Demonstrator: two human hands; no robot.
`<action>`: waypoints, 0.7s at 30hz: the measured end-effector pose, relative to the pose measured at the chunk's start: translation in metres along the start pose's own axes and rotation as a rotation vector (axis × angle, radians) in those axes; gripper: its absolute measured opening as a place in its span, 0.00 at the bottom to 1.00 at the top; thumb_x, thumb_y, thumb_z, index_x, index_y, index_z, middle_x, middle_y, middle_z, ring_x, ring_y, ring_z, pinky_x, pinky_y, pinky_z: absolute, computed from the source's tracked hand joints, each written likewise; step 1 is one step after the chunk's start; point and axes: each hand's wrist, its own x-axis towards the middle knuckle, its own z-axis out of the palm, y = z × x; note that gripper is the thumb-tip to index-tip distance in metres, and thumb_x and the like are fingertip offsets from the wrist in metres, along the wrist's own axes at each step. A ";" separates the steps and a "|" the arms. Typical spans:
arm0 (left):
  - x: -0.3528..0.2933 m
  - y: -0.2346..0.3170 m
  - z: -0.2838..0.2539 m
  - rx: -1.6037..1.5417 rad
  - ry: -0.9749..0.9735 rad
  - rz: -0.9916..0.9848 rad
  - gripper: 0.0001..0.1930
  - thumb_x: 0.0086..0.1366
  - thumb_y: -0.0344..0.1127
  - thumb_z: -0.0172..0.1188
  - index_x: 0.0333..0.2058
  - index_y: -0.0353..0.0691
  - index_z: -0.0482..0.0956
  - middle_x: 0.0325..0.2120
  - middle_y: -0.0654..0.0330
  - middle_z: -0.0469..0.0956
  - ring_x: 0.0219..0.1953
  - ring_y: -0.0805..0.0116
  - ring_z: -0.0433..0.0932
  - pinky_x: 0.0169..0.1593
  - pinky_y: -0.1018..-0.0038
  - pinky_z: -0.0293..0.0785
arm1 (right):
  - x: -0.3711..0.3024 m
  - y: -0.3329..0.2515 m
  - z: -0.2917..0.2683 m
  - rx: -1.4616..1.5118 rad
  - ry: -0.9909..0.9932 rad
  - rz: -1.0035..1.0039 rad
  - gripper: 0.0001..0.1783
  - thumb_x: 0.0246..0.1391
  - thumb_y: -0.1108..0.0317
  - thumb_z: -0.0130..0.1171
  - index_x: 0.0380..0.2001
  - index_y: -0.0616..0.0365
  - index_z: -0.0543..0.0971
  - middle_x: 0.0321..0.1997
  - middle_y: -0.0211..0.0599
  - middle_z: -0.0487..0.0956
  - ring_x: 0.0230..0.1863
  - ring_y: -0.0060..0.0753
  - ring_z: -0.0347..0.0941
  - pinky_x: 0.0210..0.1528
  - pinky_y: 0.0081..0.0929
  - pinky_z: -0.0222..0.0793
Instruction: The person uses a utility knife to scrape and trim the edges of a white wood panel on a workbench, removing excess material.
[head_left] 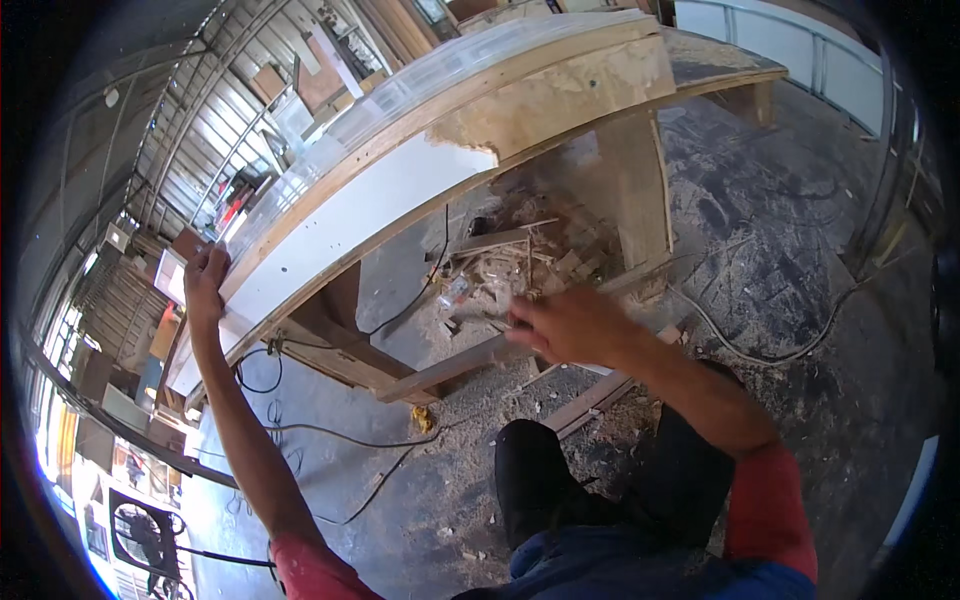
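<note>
A long workbench (360,215) with a white and bare-wood front apron runs from the lower left to the upper right. My left hand (207,277) rests at its left end, with the fingers curled over the top edge. Clear plastic sheeting (390,100) covers the bench top. My right hand (570,325) hangs in the air in front of the bench, over wood scraps and shavings on the floor. It is slightly blurred, its fingers look loosely apart, and nothing shows in it.
Beneath the bench lies a pile of wood offcuts (500,265) beside a wooden crossbar (450,368). Black cables (350,440) trail over the dusty floor. Timber strips (590,405) lie near my knees. A fan (140,530) stands at the lower left, and white panels (790,50) stand at the upper right.
</note>
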 end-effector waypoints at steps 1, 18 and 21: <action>0.000 0.000 -0.010 0.064 -0.011 0.042 0.20 0.71 0.46 0.55 0.22 0.39 0.71 0.20 0.70 0.65 0.24 0.79 0.59 0.31 0.75 0.54 | -0.008 0.005 0.023 0.015 -0.022 -0.050 0.14 0.67 0.60 0.55 0.45 0.62 0.74 0.26 0.51 0.80 0.26 0.54 0.80 0.29 0.48 0.72; -0.006 0.016 0.000 0.029 -0.045 0.006 0.22 0.73 0.47 0.53 0.22 0.39 0.72 0.18 0.71 0.64 0.23 0.80 0.58 0.29 0.74 0.53 | 0.028 -0.016 0.014 -0.084 0.111 -0.072 0.20 0.67 0.49 0.56 0.43 0.58 0.73 0.23 0.45 0.80 0.24 0.53 0.80 0.26 0.47 0.76; -0.013 0.019 -0.011 0.095 0.002 -0.005 0.21 0.73 0.46 0.53 0.22 0.39 0.72 0.18 0.71 0.64 0.24 0.79 0.58 0.30 0.74 0.53 | -0.007 -0.017 0.094 0.138 0.105 -0.098 0.20 0.65 0.50 0.59 0.43 0.56 0.74 0.22 0.42 0.80 0.24 0.48 0.80 0.26 0.44 0.76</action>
